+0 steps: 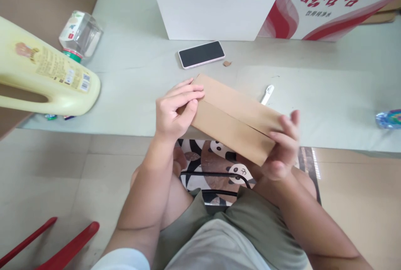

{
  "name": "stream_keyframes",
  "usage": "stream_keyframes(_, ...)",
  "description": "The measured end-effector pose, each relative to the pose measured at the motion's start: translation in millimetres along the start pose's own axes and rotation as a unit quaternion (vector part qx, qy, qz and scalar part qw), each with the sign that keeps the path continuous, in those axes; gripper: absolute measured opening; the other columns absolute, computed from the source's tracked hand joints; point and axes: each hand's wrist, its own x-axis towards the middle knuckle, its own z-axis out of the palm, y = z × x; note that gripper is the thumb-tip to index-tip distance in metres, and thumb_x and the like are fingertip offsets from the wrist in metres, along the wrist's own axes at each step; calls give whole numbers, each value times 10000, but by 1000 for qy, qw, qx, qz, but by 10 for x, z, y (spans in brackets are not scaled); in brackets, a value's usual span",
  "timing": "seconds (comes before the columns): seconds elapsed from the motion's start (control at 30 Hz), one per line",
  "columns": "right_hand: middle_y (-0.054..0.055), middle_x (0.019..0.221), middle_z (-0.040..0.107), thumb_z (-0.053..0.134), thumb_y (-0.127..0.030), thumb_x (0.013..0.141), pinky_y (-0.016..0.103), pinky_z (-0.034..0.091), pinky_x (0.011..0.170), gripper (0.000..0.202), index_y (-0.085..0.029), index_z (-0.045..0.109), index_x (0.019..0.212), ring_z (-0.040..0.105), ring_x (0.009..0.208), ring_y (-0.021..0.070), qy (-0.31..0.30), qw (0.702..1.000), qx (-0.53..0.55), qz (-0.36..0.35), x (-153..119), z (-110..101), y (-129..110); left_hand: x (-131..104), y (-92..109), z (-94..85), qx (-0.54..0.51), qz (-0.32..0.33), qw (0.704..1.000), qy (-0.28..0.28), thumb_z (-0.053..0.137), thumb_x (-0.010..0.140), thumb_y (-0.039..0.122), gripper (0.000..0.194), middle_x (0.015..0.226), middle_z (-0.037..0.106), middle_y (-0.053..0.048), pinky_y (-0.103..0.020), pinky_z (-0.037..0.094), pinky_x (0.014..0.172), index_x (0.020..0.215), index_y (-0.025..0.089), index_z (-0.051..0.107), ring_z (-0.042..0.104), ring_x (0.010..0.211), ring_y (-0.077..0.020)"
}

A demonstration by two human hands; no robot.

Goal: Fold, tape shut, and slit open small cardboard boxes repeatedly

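A closed brown cardboard box (232,115) is held tilted over the table's front edge, with a seam running along its upper face. My left hand (178,111) grips its left end, thumb and fingers on the top face. At the right end is my right hand (283,145), slightly blurred, its fingers apart and some of them touching the box's corner. Behind the box lie a phone (202,54) with a dark screen and a small white tool (267,94), whose lower end the box partly hides.
The pale green table (131,94) bears a yellow jug (46,69) and a clear bottle (80,36) at left. White boxes (216,7) stand at the back. A small plastic bottle (388,119) lies far right. Red legs (72,245) show at lower left.
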Motion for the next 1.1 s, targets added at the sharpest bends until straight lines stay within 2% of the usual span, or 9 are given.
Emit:
stream_keyframes(0.1, -12, 1368, 666, 340, -494, 963, 590, 249, 1309, 486, -336, 678, 1274, 520, 1434, 272, 98, 995, 25, 21, 70, -23, 105, -5, -29, -48, -5, 0, 1000, -1, 630, 949, 416, 221, 1062, 809, -2, -531, 517, 1160, 960, 302, 819, 757, 1065, -226)
stream_keyframes(0.17, -4, 1399, 651, 388, -460, 958, 603, 229, 1309, 447, -325, 660, 1285, 509, 1446, 277, 104, 992, 30, 70, 67, -43, 162, -5, -76, -101, -3, -17, 1000, 5, 633, 946, 404, 217, 1103, 806, -3, -519, 520, 1158, 981, 303, 823, 747, 1108, -234)
stream_keyframes(0.37, 73, 1651, 394, 485, -508, 966, 634, 265, 1279, 567, -300, 448, 1492, 322, 1577, 300, -109, 956, 105, 252, -111, 16, 153, 8, -338, -248, -64, -99, 988, 100, 706, 893, 403, 182, 1128, 801, -15, -461, 540, 1130, 979, 303, 831, 731, 1160, -253)
stream_keyframes(0.5, 82, 1761, 83, 513, -619, 931, 622, 393, 1205, 789, -337, 232, 1612, 197, 1620, 341, -179, 931, 160, 274, -127, 87, 130, -3, -417, -235, -87, -117, 980, 132, 709, 888, 393, 170, 1119, 803, -13, -459, 552, 1110, 966, 306, 833, 733, 1157, -258)
stream_keyframes(0.6, 42, 1768, 22, 531, -651, 913, 626, 326, 1251, 861, -359, 170, 1638, 93, 1641, 337, -203, 934, 146, 254, -92, 79, 137, -9, -414, -203, -88, -112, 979, 146, 701, 891, 370, 162, 1111, 804, -5, -459, 548, 1115, 967, 311, 831, 731, 1160, -252)
stream_keyframes(0.7, -21, 1768, 11, 563, -638, 901, 615, 156, 1320, 893, -386, 141, 1647, -47, 1650, 292, -222, 944, 130, 209, -66, 49, 151, 6, -408, -189, -105, -139, 970, 171, 693, 868, 304, 150, 1071, 812, 2, -463, 536, 1128, 918, 305, 834, 730, 1161, -250)
stream_keyframes(0.8, -34, 1766, 29, 611, -600, 882, 626, 96, 1327, 903, -400, 166, 1642, -32, 1650, 298, -223, 950, 129, 179, -77, 22, 164, 29, -419, -192, -141, -199, 951, 192, 669, 820, 231, 175, 1027, 819, -1, -462, 554, 1100, 849, 285, 832, 740, 1129, -251)
stream_keyframes(1.0, -15, 1731, 214, 629, -431, 912, 659, 209, 1299, 705, -431, 360, 1564, 177, 1630, 310, -131, 966, 101, 197, -116, 8, 148, 52, -408, -167, -151, -271, 936, 165, 633, 810, 231, 183, 1004, 820, -11, -443, 588, 1027, 839, 255, 812, 742, 1095, -249)
stream_keyframes(1.1, -37, 1689, 306, 614, -460, 918, 643, 303, 1273, 615, -465, 421, 1502, 263, 1605, 304, -60, 959, 116, 250, -70, 61, 111, 52, -306, -85, -169, -301, 927, 146, 634, 827, 307, 200, 1032, 820, -16, -414, 566, 1040, 876, 240, 816, 732, 1118, -245)
